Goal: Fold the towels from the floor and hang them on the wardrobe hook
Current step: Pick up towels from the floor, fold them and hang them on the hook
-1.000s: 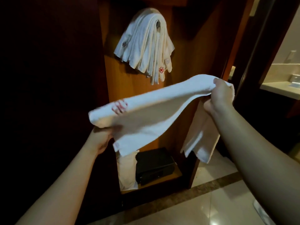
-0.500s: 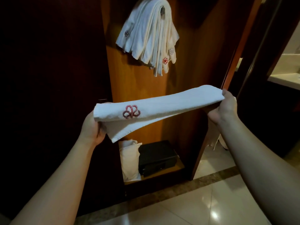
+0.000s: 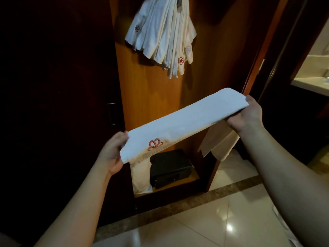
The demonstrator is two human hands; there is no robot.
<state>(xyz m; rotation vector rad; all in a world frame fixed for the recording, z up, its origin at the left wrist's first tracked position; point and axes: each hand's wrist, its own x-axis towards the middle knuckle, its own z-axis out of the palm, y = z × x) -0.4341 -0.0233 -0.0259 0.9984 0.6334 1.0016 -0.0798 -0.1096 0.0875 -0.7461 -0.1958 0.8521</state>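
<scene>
Before the open wardrobe, the left hand point(image 3: 114, 154) and right hand point(image 3: 246, 114) are each gripping one end of the towel point(image 3: 181, 125), which should be kept taut and edge-aligned before folding.

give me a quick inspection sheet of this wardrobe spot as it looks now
surface: glossy tiled floor, no towels seen on it
job's things: folded towel stretched between both hands; bundle of hung towels on the wardrobe hook
clutter: black safe and white bag on the wardrobe's bottom shelf
grippers: left hand and right hand each grip a towel end
cables: nothing seen
surroundings: wooden wardrobe panel; bathroom counter at right
</scene>
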